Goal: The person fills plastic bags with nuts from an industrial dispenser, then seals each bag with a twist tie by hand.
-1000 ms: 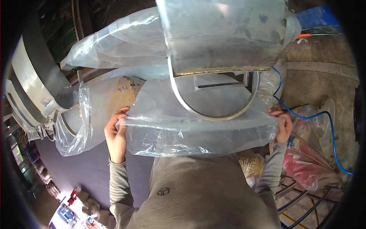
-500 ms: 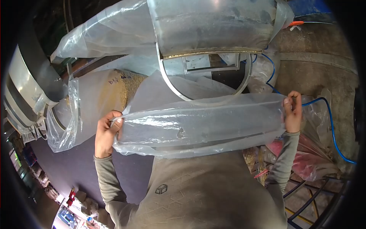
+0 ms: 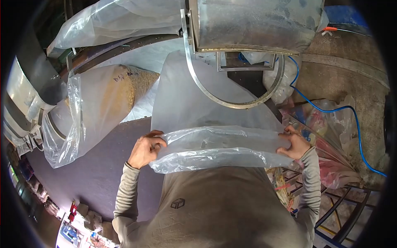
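Note:
I hold a large clear plastic bag (image 3: 215, 144) by its open mouth, stretched across in front of my chest. My left hand (image 3: 144, 149) grips the bag's left edge and my right hand (image 3: 294, 144) grips its right edge. The rest of the bag hangs down below the curved metal ring (image 3: 231, 99) of a steel hopper chute (image 3: 256, 25). The bag's mouth is well below the ring and not touching it.
A filled plastic bag of tan grain (image 3: 111, 99) hangs at a second chute at left. A blue hose (image 3: 331, 109) runs down the right side past bags of rubbish (image 3: 331, 128) and a wire rack (image 3: 331, 206). A purple floor (image 3: 95, 165) lies below.
My hands have dropped lower and closer together, pulling the bag's mouth down away from the metal ring. The view has shifted, so the chute sits higher in frame.

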Action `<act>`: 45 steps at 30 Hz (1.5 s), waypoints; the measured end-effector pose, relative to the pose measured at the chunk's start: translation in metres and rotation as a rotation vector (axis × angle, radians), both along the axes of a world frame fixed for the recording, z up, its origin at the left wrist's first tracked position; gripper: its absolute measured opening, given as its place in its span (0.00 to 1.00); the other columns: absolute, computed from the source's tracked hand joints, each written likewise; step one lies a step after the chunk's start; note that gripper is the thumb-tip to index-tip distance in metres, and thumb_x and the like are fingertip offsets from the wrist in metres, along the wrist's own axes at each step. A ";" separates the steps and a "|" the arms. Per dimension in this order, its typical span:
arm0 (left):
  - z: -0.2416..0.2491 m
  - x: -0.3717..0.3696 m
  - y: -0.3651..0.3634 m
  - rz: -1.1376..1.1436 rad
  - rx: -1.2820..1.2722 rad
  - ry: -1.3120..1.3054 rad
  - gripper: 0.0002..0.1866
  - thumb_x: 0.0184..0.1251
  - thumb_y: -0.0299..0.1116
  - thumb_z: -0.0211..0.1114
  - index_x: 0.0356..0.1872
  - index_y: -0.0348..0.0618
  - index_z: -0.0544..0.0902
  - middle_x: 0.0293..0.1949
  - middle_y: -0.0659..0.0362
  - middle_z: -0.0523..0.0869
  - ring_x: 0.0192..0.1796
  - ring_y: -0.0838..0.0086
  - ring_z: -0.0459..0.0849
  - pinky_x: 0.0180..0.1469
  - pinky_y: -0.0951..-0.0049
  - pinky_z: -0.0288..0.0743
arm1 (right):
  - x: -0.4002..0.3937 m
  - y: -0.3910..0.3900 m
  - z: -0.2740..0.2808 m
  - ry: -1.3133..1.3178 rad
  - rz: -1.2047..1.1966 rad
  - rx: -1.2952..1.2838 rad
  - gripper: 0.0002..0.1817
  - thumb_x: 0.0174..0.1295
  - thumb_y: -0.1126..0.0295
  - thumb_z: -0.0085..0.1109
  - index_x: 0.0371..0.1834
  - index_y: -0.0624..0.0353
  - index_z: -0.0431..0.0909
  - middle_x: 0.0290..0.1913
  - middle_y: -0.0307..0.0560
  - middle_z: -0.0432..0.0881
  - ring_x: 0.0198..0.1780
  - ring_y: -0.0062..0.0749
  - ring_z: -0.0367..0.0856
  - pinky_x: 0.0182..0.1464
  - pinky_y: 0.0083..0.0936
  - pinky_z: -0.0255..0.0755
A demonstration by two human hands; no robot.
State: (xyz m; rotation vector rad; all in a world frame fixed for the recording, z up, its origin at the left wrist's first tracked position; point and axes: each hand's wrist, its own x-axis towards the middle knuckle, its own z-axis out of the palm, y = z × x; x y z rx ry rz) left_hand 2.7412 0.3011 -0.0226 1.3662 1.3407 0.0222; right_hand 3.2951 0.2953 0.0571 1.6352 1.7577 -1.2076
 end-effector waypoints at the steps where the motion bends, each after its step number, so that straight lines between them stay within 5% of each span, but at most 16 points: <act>1: -0.010 -0.012 -0.007 -0.114 0.104 -0.075 0.10 0.56 0.24 0.67 0.39 0.41 0.88 0.55 0.48 0.88 0.41 0.56 0.92 0.44 0.62 0.82 | -0.013 0.007 0.010 0.004 0.049 -0.026 0.35 0.51 0.57 0.79 0.61 0.65 0.83 0.61 0.60 0.73 0.62 0.57 0.78 0.65 0.44 0.72; 4: 0.022 -0.007 0.000 -0.192 -0.041 -0.027 0.14 0.61 0.33 0.73 0.46 0.40 0.86 0.54 0.50 0.88 0.36 0.57 0.91 0.45 0.60 0.84 | -0.037 0.014 0.025 -0.030 0.175 -0.049 0.39 0.47 0.56 0.80 0.63 0.64 0.82 0.64 0.58 0.72 0.63 0.56 0.78 0.65 0.44 0.73; 5: 0.024 -0.012 -0.001 -0.304 -0.072 0.001 0.21 0.58 0.34 0.75 0.52 0.40 0.83 0.58 0.51 0.86 0.56 0.53 0.88 0.57 0.59 0.82 | -0.044 0.015 0.027 -0.080 0.250 -0.050 0.41 0.45 0.56 0.81 0.64 0.62 0.81 0.65 0.58 0.71 0.63 0.56 0.78 0.65 0.44 0.73; 8: 0.039 -0.023 0.002 -0.378 -0.136 0.001 0.22 0.59 0.38 0.75 0.52 0.40 0.83 0.59 0.51 0.85 0.56 0.54 0.88 0.57 0.59 0.82 | -0.064 0.023 0.037 -0.138 0.286 0.021 0.32 0.46 0.66 0.75 0.59 0.61 0.84 0.63 0.57 0.75 0.60 0.56 0.81 0.62 0.44 0.77; 13: 0.038 -0.032 -0.005 -0.464 -0.222 -0.111 0.37 0.59 0.45 0.76 0.66 0.39 0.72 0.64 0.50 0.80 0.38 0.59 0.92 0.47 0.58 0.85 | -0.071 0.074 0.074 -0.205 0.147 0.508 0.24 0.45 0.78 0.59 0.50 0.58 0.87 0.55 0.54 0.80 0.50 0.58 0.85 0.53 0.47 0.79; 18: 0.037 -0.028 -0.018 -0.423 -0.084 0.094 0.34 0.57 0.43 0.77 0.64 0.42 0.75 0.66 0.51 0.78 0.42 0.53 0.90 0.49 0.54 0.82 | -0.092 0.080 0.094 -0.238 0.250 0.589 0.22 0.46 0.77 0.59 0.48 0.59 0.87 0.55 0.51 0.80 0.56 0.54 0.83 0.53 0.45 0.78; 23: 0.028 -0.012 -0.040 -0.387 0.051 0.347 0.30 0.53 0.36 0.75 0.59 0.40 0.80 0.64 0.53 0.78 0.48 0.53 0.88 0.51 0.55 0.82 | -0.071 0.037 0.024 -0.010 0.339 0.280 0.27 0.43 0.79 0.60 0.51 0.56 0.89 0.62 0.49 0.80 0.67 0.47 0.78 0.65 0.39 0.71; 25: 0.020 -0.018 -0.046 -0.432 0.492 0.356 0.23 0.50 0.29 0.71 0.52 0.37 0.86 0.61 0.55 0.81 0.52 0.59 0.85 0.53 0.60 0.80 | -0.074 0.027 0.008 0.052 0.349 0.306 0.28 0.42 0.80 0.60 0.52 0.56 0.89 0.66 0.49 0.79 0.68 0.47 0.77 0.68 0.39 0.70; 28: 0.008 -0.024 -0.033 -0.467 0.689 0.290 0.17 0.54 0.30 0.70 0.45 0.32 0.88 0.61 0.55 0.82 0.56 0.63 0.82 0.56 0.65 0.77 | -0.069 0.021 -0.021 0.269 0.035 0.181 0.32 0.43 0.82 0.58 0.57 0.53 0.88 0.68 0.51 0.81 0.67 0.49 0.80 0.66 0.40 0.73; 32: 0.000 -0.006 -0.013 -0.403 0.503 0.265 0.17 0.52 0.22 0.65 0.45 0.40 0.90 0.50 0.56 0.90 0.52 0.63 0.87 0.57 0.66 0.77 | -0.016 0.019 -0.080 0.364 -0.034 0.138 0.30 0.46 0.83 0.58 0.56 0.55 0.88 0.50 0.56 0.90 0.53 0.58 0.87 0.54 0.39 0.81; 34: -0.018 0.007 -0.004 -0.351 0.636 0.212 0.17 0.52 0.21 0.64 0.44 0.43 0.91 0.40 0.53 0.91 0.44 0.60 0.90 0.51 0.64 0.80 | 0.027 0.021 -0.128 0.380 -0.029 -0.077 0.20 0.57 0.80 0.61 0.54 0.61 0.87 0.43 0.56 0.91 0.44 0.38 0.91 0.49 0.30 0.80; 36: -0.038 0.014 0.004 -0.235 0.372 0.281 0.17 0.52 0.22 0.63 0.43 0.43 0.90 0.33 0.48 0.90 0.38 0.53 0.90 0.43 0.59 0.83 | 0.042 0.047 -0.145 0.395 -0.041 -0.150 0.15 0.62 0.76 0.62 0.52 0.63 0.87 0.39 0.53 0.91 0.40 0.29 0.88 0.46 0.29 0.79; 37: -0.059 0.013 0.008 -0.170 0.450 0.190 0.10 0.58 0.24 0.64 0.39 0.41 0.90 0.23 0.47 0.83 0.26 0.58 0.85 0.33 0.60 0.78 | 0.050 0.061 -0.153 0.410 -0.056 -0.241 0.12 0.67 0.71 0.63 0.50 0.64 0.87 0.36 0.50 0.91 0.37 0.21 0.84 0.42 0.27 0.77; 38: -0.073 0.013 0.014 -0.181 0.468 0.195 0.10 0.58 0.24 0.64 0.39 0.41 0.90 0.23 0.47 0.83 0.26 0.58 0.85 0.33 0.60 0.78 | 0.061 0.076 -0.163 0.418 -0.063 -0.221 0.12 0.67 0.71 0.63 0.50 0.64 0.87 0.36 0.50 0.91 0.37 0.21 0.84 0.42 0.27 0.77; 41: -0.076 0.030 0.061 0.133 -0.137 0.077 0.13 0.70 0.33 0.68 0.29 0.34 0.86 0.18 0.63 0.73 0.26 0.80 0.65 0.29 0.68 0.65 | 0.096 0.122 -0.192 0.437 -0.054 -0.266 0.13 0.72 0.65 0.62 0.43 0.66 0.87 0.30 0.35 0.87 0.33 0.13 0.76 0.37 0.26 0.74; 45: -0.066 0.057 0.134 0.340 -0.177 0.013 0.13 0.70 0.32 0.69 0.28 0.33 0.88 0.19 0.64 0.80 0.27 0.82 0.74 0.31 0.72 0.69 | 0.118 0.208 -0.207 0.631 -0.283 -0.133 0.13 0.71 0.65 0.62 0.39 0.65 0.87 0.28 0.31 0.83 0.33 0.15 0.76 0.36 0.24 0.71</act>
